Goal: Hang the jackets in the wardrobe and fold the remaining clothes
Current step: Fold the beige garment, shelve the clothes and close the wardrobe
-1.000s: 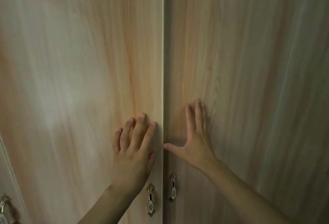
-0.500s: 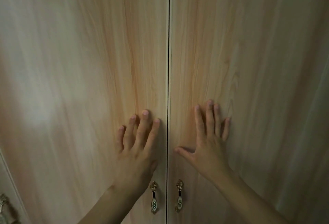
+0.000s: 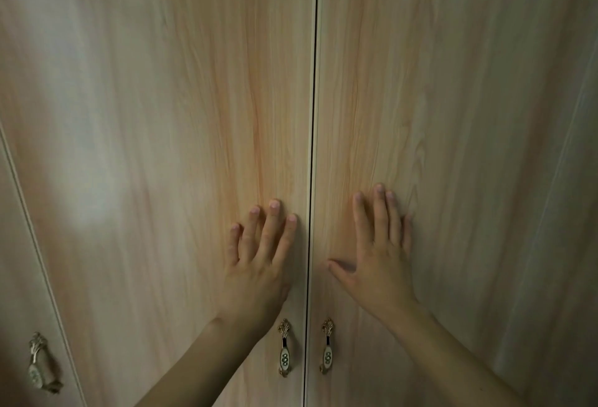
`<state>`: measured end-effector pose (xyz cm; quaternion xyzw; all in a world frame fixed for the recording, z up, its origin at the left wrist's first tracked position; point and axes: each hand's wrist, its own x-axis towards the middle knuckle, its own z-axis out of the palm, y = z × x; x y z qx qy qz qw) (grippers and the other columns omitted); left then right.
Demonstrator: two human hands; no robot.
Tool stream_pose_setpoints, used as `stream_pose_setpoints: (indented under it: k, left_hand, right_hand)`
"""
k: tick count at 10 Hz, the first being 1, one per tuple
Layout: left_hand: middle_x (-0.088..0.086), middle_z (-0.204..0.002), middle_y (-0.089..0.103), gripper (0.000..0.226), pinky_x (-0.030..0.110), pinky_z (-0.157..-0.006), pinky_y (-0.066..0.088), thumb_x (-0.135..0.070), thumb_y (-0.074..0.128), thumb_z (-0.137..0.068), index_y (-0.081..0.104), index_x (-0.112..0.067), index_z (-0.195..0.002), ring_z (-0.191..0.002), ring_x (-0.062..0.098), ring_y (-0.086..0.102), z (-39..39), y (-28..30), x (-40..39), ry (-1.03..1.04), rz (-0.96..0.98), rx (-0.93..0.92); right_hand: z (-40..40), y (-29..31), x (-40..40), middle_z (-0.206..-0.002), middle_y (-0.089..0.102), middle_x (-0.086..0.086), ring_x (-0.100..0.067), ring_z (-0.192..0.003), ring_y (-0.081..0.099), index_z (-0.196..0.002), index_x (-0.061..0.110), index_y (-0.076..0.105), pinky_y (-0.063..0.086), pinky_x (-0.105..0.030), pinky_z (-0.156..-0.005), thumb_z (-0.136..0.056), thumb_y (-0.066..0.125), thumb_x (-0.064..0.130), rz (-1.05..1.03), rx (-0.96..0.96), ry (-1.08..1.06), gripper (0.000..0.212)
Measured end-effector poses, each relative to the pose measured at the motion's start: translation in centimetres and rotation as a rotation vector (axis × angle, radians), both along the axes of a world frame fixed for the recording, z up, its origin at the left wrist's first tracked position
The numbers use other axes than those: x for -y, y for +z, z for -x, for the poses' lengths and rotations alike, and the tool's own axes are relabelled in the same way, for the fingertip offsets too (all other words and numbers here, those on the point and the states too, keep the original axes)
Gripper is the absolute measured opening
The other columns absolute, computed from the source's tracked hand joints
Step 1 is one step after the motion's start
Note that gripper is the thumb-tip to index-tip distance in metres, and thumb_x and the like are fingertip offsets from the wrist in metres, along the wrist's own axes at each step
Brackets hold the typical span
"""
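Note:
Two light wood wardrobe doors fill the view, closed edge to edge along a thin dark seam. My left hand (image 3: 259, 261) lies flat on the left door (image 3: 161, 115), fingers spread, just left of the seam. My right hand (image 3: 378, 251) lies flat on the right door (image 3: 453, 115), thumb stretched toward the seam. Neither hand holds anything. Below the hands hang two ornate metal handles, the left handle (image 3: 284, 348) and the right handle (image 3: 327, 346). No jackets or other clothes are in view.
A third door panel (image 3: 19, 277) stands at the far left with its own ornate handle (image 3: 40, 363). The doors are very close in front of me.
The right door has swung in flush with the left one, narrowing the gap to a thin seam. Both hands stay flat on the doors.

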<state>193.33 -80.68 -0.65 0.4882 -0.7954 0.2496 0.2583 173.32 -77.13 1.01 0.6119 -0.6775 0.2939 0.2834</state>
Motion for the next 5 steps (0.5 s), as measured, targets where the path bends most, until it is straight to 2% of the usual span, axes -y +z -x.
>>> stream_pose_setpoints:
  k: [1,2,3,4,5]
  left_hand:
    - [0.014,-0.166,-0.005,0.115,0.061,-0.118,0.020,-0.055,0.077,-0.072,0.010,-0.018,-0.159,-0.151,0.041,0.000,-0.5,0.7,-0.8,-0.009,-0.026,0.046]
    - [0.009,-0.164,-0.019,0.103,0.056,-0.121,0.014,-0.058,0.065,-0.082,0.004,-0.025,-0.158,-0.152,0.038,-0.007,-1.3,1.6,-1.4,-0.055,-0.043,0.088]
    - [0.001,-0.165,-0.017,0.092,0.046,-0.124,0.011,-0.055,0.058,-0.089,0.003,-0.027,-0.157,-0.153,0.029,-0.006,-2.1,2.4,-2.1,-0.104,-0.067,0.024]
    - [-0.002,-0.166,-0.006,0.086,0.042,-0.123,0.012,-0.055,0.053,-0.092,0.005,-0.025,-0.157,-0.153,0.023,0.001,-2.3,2.0,-3.2,-0.132,-0.098,-0.076]
    - [-0.007,-0.166,0.006,0.076,0.038,-0.120,0.017,-0.058,0.046,-0.094,0.011,-0.029,-0.156,-0.151,0.019,0.012,-2.7,1.1,-4.2,-0.195,-0.159,-0.174]
  right_hand:
    - [-0.4,0.8,-1.6,-0.165,-0.012,-0.012,-0.030,-0.152,-0.010,-0.158,0.017,0.000,0.021,-0.064,-0.116,-0.080,0.066,0.057,-0.066,-0.007,0.008,0.111]
    - [-0.5,1.5,-3.1,-0.164,-0.019,-0.007,-0.028,-0.152,-0.009,-0.157,0.026,-0.005,0.022,-0.061,-0.116,-0.086,0.060,0.055,-0.178,-0.015,-0.007,0.100]
    - [-0.7,1.5,-4.6,-0.164,-0.010,-0.005,-0.027,-0.151,0.001,-0.155,0.028,0.001,0.025,-0.055,-0.116,-0.090,0.056,0.052,-0.286,0.006,0.029,0.089]
    - [-1.1,1.2,-6.2,-0.162,0.008,-0.001,-0.023,-0.149,0.010,-0.154,0.027,0.005,0.029,-0.050,-0.114,-0.092,0.053,0.052,-0.366,0.053,0.074,0.082]
    - [-1.6,0.8,-7.6,-0.161,0.016,0.000,-0.022,-0.148,0.015,-0.156,0.026,0.009,0.029,-0.047,-0.115,-0.093,0.049,0.058,-0.422,0.074,0.065,0.080]
